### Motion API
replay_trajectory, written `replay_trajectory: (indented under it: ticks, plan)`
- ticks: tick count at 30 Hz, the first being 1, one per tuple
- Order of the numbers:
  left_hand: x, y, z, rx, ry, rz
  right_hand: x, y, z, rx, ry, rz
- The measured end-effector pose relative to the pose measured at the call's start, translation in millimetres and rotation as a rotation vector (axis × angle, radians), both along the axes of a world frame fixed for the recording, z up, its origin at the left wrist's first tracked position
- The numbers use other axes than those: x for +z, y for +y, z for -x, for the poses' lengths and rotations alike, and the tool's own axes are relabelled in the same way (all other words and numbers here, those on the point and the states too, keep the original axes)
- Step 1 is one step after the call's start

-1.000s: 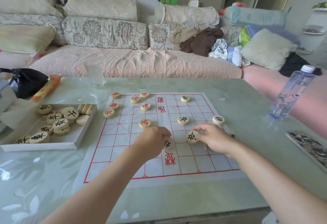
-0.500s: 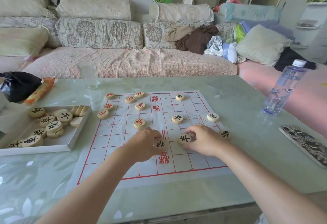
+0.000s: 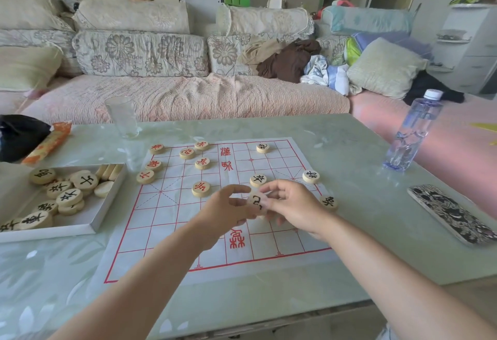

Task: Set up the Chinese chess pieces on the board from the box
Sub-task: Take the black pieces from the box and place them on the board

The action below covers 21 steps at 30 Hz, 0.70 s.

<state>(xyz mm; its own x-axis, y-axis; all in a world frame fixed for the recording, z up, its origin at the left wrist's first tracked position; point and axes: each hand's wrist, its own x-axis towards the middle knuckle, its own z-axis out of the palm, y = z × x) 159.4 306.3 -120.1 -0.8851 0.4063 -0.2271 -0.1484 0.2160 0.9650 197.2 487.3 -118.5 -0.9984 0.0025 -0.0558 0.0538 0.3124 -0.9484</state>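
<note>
Two hands meet low over the middle of the board. The left hand and the right hand both curl their fingers narrow around one black-marked piece. It is blurry, so I cannot tell which hand really holds it. Left of the board, the box has loose pieces inside. Right of the board lies a phone on the desk. Red pieces sit on the board's far left part and black pieces on its right. Past the board stand a glass and a bottle, then a sofa.
</note>
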Motion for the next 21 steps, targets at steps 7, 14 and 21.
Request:
replay_trajectory:
  ticks: [7,14,21]
  plan:
    - [2.6,20.0,-10.6,0.067,-0.038,-0.054,4.6,16.1,-9.2,0.082,0.049,-0.166]
    - [-22.4,30.9,-8.0,-0.152,0.745,0.646,0.1,51.2,-22.9,-0.047,0.02,-0.593]
    - [-35.0,30.0,-4.2,-0.298,0.855,0.719,-11.8,62.1,-32.0,0.049,-0.049,-0.744]
